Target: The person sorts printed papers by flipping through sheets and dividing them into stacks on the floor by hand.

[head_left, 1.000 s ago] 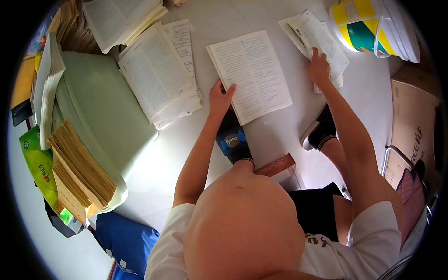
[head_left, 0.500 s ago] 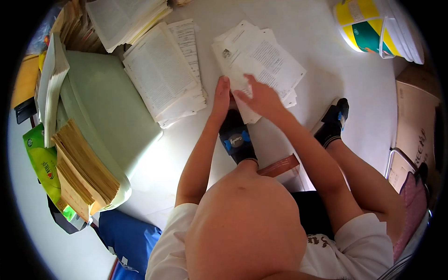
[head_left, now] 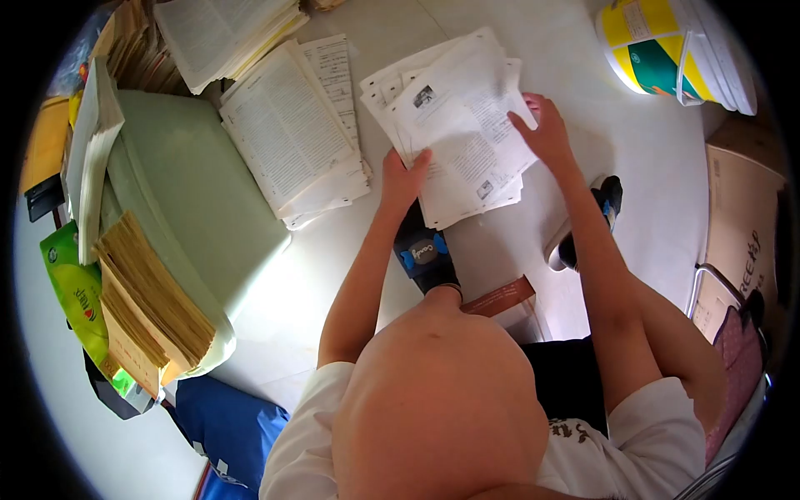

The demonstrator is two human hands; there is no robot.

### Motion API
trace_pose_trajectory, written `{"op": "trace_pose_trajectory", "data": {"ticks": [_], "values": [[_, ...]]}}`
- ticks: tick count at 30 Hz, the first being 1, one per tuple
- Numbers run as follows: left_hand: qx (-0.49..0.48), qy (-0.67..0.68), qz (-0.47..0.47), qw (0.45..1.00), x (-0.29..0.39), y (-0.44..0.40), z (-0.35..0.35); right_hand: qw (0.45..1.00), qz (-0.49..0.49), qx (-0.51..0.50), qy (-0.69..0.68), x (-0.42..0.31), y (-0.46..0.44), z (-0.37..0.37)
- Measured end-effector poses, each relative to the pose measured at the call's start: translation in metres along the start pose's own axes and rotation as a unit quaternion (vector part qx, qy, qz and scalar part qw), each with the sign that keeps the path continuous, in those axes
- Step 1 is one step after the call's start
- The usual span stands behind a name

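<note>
A loose pile of printed sheets [head_left: 458, 125] lies on the floor in front of me, its top page bearing text and small pictures. My left hand [head_left: 406, 177] pinches the pile's lower left edge, thumb on top and fingers partly hidden beneath. At the right edge, my right hand [head_left: 546, 133] has its thumb and fingers apart, the thumb tip over the paper's margin. Whether that thumb presses on the paper I cannot tell. Left of this pile rests a second stack of printed pages [head_left: 287, 125], slightly fanned.
A pale green bin-like box [head_left: 183, 167] stands at left, with yellowed bundles of paper [head_left: 154, 292] beside it. More paper [head_left: 225, 33] is stacked at upper left. At right are a yellow-and-white bucket [head_left: 650, 50] and a cardboard box [head_left: 737, 225]. My slippered foot [head_left: 423, 250] is just below the sheets.
The sheets have shifted and turned, with the top page now nearer upright. My right hand has moved right and up to their edge; my left thumb now lies over the paper.
</note>
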State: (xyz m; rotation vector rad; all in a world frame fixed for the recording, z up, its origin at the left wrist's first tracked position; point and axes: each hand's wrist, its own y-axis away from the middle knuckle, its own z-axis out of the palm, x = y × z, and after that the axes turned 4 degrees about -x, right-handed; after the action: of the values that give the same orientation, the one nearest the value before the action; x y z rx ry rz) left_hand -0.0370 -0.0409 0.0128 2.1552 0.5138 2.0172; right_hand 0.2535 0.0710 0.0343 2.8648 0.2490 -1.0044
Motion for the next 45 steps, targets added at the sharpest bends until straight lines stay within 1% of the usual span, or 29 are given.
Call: {"op": "trace_pose_trajectory", "data": {"ticks": [1, 2, 3, 4, 5, 7, 9, 11, 12, 13, 14, 15, 16, 17, 18, 19, 20, 22, 25, 26, 27, 28, 29, 31, 32, 35, 38, 41, 45], "values": [[-0.030, 0.025, 0.005, 0.999, 0.009, 0.002, -0.005, 0.999, 0.021, -0.010, -0.029, -0.001, -0.006, -0.011], [-0.059, 0.048, 0.011, 0.997, 0.018, 0.005, -0.007, 0.993, 0.077, -0.056, -0.074, -0.004, -0.010, -0.021], [-0.057, 0.048, 0.011, 0.997, 0.030, 0.007, -0.008, 0.993, 0.076, -0.056, -0.075, -0.015, -0.013, -0.033], [-0.048, 0.061, 0.023, 0.997, 0.044, 0.009, -0.009, 0.956, 0.124, -0.118, -0.237, -0.031, -0.013, -0.045], [-0.040, 0.074, 0.036, 0.996, 0.058, 0.009, -0.009, 0.888, 0.169, -0.175, -0.389, -0.040, -0.013, -0.050], [-0.021, 0.049, 0.065, 0.996, 0.081, 0.009, -0.004, 0.877, 0.167, -0.211, -0.397, -0.044, -0.015, -0.047], [-0.004, 0.025, 0.094, 0.995, 0.099, 0.007, -0.002, 0.903, 0.150, -0.164, -0.368, -0.064, -0.013, -0.038], [-0.013, -0.007, 0.143, 0.990, 0.114, 0.001, 0.000, 0.891, 0.129, -0.150, -0.409, -0.104, -0.014, -0.047], [-0.014, -0.007, 0.143, 0.990, 0.120, 0.000, 0.001, 0.905, 0.104, -0.112, -0.397, -0.113, -0.014, -0.049], [0.025, 0.010, 0.187, 0.982, 0.125, -0.001, 0.002, 0.917, 0.078, -0.072, -0.385, -0.119, -0.015, -0.052], [0.062, 0.027, 0.230, 0.971, 0.129, -0.002, 0.003, 0.917, 0.080, -0.071, -0.385, -0.126, -0.014, -0.058], [0.061, 0.027, 0.229, 0.971, 0.134, -0.001, 0.002, 0.910, 0.048, -0.029, -0.411, -0.133, -0.013, -0.065], [0.095, -0.033, 0.261, 0.960, 0.140, -0.001, -0.002, 0.900, 0.015, 0.012, -0.435, -0.137, -0.012, -0.068], [0.129, -0.093, 0.292, 0.943, 0.142, -0.001, -0.005, 0.900, 0.015, 0.012, -0.435, -0.136, -0.012, -0.067], [0.138, -0.087, 0.307, 0.938, 0.142, -0.003, -0.005, 0.902, 0.009, 0.001, -0.431, -0.134, -0.011, -0.067], [0.138, -0.086, 0.307, 0.938, 0.139, -0.007, -0.007, 0.904, 0.002, -0.010, -0.426, -0.132, -0.011, -0.067], [0.119, -0.024, 0.281, 0.952, 0.134, -0.012, -0.009, 0.905, 0.002, -0.010, -0.425, -0.132, -0.011, -0.067], [0.081, 0.073, 0.249, 0.962, 0.131, -0.016, -0.008, 0.902, -0.044, -0.100, -0.418, -0.128, -0.016, -0.065], [0.038, 0.103, 0.197, 0.974, 0.125, -0.023, -0.008, 0.898, -0.023, -0.101, -0.428, -0.114, -0.018, -0.047], [0.039, 0.102, 0.198, 0.974, 0.124, -0.025, -0.006, 0.931, -0.009, -0.106, -0.349, -0.108, -0.018, -0.044], [0.075, 0.087, 0.230, 0.966, 0.128, -0.026, -0.003, 0.931, -0.010, -0.107, -0.348, -0.115, -0.017, -0.044], [0.111, 0.072, 0.261, 0.956, 0.131, -0.026, -0.001, 0.921, 0.002, -0.049, -0.387, -0.130, -0.015, -0.045], [0.111, 0.072, 0.259, 0.957, 0.132, -0.025, -0.003, 0.906, 0.016, 0.009, -0.423, -0.139, -0.015, -0.048], [0.103, 0.083, 0.215, 0.968, 0.136, -0.019, -0.008, 0.902, 0.014, -0.007, -0.431, -0.143, -0.016, -0.058], [0.124, 0.125, 0.232, 0.957, 0.140, -0.017, -0.006, 0.898, 0.008, -0.021, -0.439, -0.143, -0.016, -0.061], [0.104, 0.069, 0.197, 0.972, 0.112, -0.023, -0.013, 0.899, 0.012, -0.064, -0.433, -0.121, -0.016, -0.051], [0.092, 0.075, 0.152, 0.981, 0.090, -0.027, -0.006, 0.893, 0.046, -0.048, -0.445, -0.096, -0.011, -0.019], [0.129, 0.086, 0.181, 0.971, 0.089, -0.028, -0.003, 0.896, 0.048, -0.066, -0.437, -0.104, -0.007, -0.020], [0.107, 0.083, 0.212, 0.968, 0.109, -0.014, -0.009, 0.913, 0.048, -0.037, -0.404, -0.123, -0.002, -0.045]]}}
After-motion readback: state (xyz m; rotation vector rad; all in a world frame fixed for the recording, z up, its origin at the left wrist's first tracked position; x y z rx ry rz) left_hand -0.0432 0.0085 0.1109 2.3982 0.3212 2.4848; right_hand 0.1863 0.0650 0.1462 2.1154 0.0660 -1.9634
